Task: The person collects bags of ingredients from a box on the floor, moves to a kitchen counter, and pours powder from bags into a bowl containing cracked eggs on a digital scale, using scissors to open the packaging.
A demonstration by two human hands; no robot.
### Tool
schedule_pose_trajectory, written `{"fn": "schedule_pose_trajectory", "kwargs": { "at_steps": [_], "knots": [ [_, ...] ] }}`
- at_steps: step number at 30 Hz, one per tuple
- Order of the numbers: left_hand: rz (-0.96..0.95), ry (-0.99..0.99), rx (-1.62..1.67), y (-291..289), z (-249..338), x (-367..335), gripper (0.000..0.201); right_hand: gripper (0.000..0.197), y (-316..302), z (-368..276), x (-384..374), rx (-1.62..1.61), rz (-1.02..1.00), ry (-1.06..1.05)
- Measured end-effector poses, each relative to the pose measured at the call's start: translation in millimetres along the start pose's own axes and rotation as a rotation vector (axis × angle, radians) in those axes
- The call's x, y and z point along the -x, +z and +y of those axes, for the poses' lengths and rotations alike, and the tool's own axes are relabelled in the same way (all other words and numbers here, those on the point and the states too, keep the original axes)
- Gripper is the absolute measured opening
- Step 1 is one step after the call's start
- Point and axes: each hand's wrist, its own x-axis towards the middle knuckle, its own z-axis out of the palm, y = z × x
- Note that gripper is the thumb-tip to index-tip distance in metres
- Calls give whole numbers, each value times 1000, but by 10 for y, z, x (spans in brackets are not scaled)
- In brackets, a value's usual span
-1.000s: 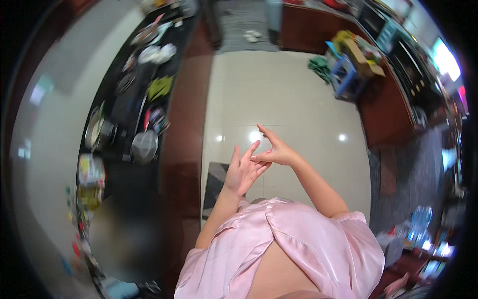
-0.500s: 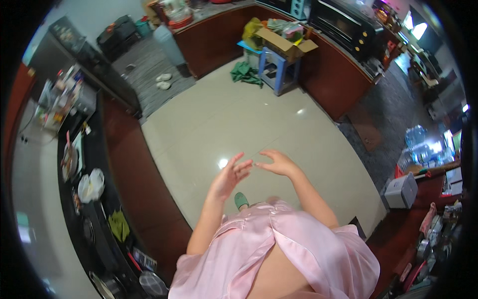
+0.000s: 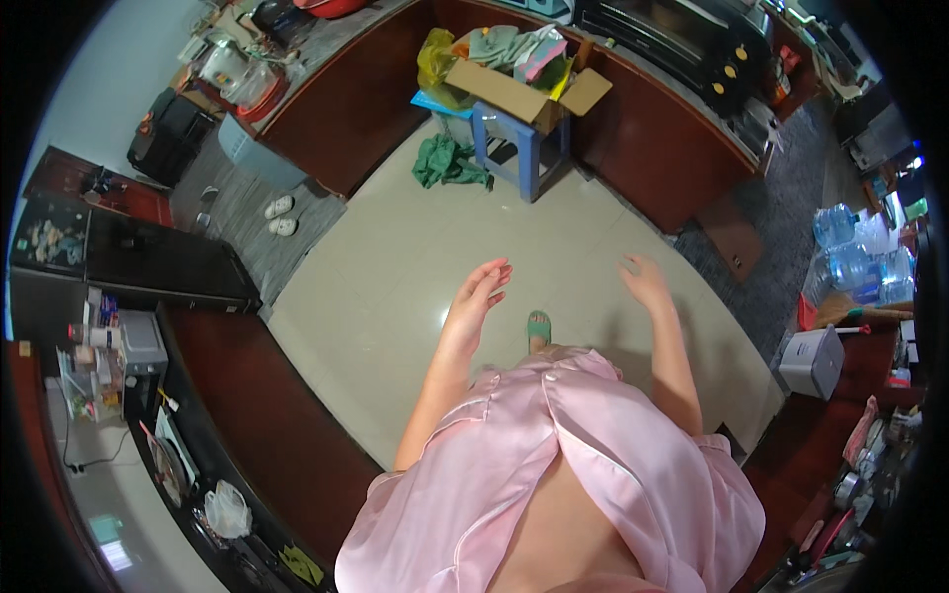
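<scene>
Both of my hands hang in the air over the pale tiled floor (image 3: pixel 376 296), holding nothing. My left hand (image 3: pixel 480 291) has its fingers loosely bent and slightly apart. Farther right, my right hand (image 3: pixel 645 281) has its thumb and fingers spread. Below and between them, one foot in a green slipper (image 3: pixel 539 324) shows on the tiles. Ahead stands a blue stool (image 3: pixel 526 163) bearing an opened cardboard box (image 3: pixel 502 91), with cloths and a yellow plastic bag (image 3: pixel 440 67) in and beside it. A dark green cloth (image 3: pixel 450 161) lies on the floor by the stool.
A dark counter with a red-brown front (image 3: pixel 252 395) runs along my left, carrying a white plastic bag (image 3: pixel 227 509). Ahead right, a black oven (image 3: pixel 682 44) sits on another counter. A grey-white bin (image 3: pixel 813 362) and large water bottles (image 3: pixel 858 259) are at the right. White shoes (image 3: pixel 281 214) lie far left.
My hands have moved apart, the right one swinging out to the right. The view has shifted forward, bringing the stool and box closer. The green slipper now shows more fully.
</scene>
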Motion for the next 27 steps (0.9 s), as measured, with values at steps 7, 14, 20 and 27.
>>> {"fn": "schedule_pose_trajectory", "kwargs": {
  "at_steps": [7, 14, 20, 27],
  "knots": [
    [90, 230, -317, 19, 711, -1734, 37, 37, -373, -1290, -1636, -119, 84, -217],
    [192, 508, -1116, -288, 1180, -3945, 70, 34, -209, -1352, -2791, -391, -31, -139],
    [161, 390, -1599, -1, 1613, -5995, 102, 27, -610, -1280, -3697, -566, 177, 86],
    [274, 379, -1001, -276, 1650, -6898, 43, 27, -857, -1347, -4271, -701, 393, 184]
  ]
}}
